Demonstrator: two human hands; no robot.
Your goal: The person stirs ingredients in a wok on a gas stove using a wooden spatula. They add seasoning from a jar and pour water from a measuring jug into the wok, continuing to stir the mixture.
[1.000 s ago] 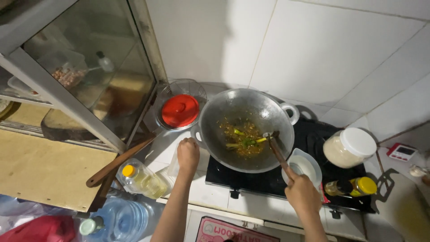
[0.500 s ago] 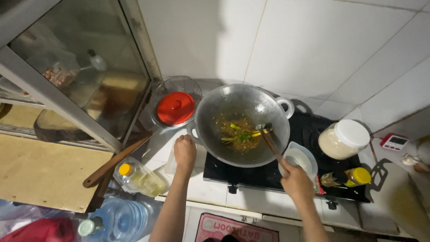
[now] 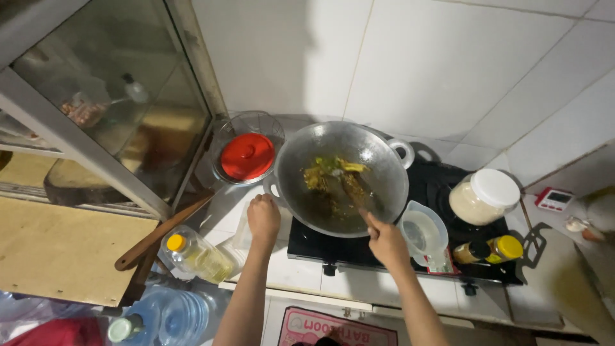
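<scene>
A metal wok [image 3: 378,160] sits on a black gas stove [image 3: 448,192], with yellow and green food [image 3: 330,170] in it. My left hand [image 3: 263,218] grips the wok's near-left handle. My right hand [image 3: 386,241] holds a wooden spatula [image 3: 353,191] whose blade rests in the food near the wok's middle.
A red lid [image 3: 247,156] lies in a glass bowl left of the wok. A clear jug [image 3: 424,234], a white-lidded jar [image 3: 485,195] and a yellow-capped dark bottle [image 3: 490,250] sit on the stove's right. An oil bottle [image 3: 197,256], a wooden handle [image 3: 160,234] and a water jug [image 3: 160,317] lie at lower left.
My right hand has drawn the spatula leftward toward the wok's middle, and the food has shifted to the far left side. My left hand stays on the handle.
</scene>
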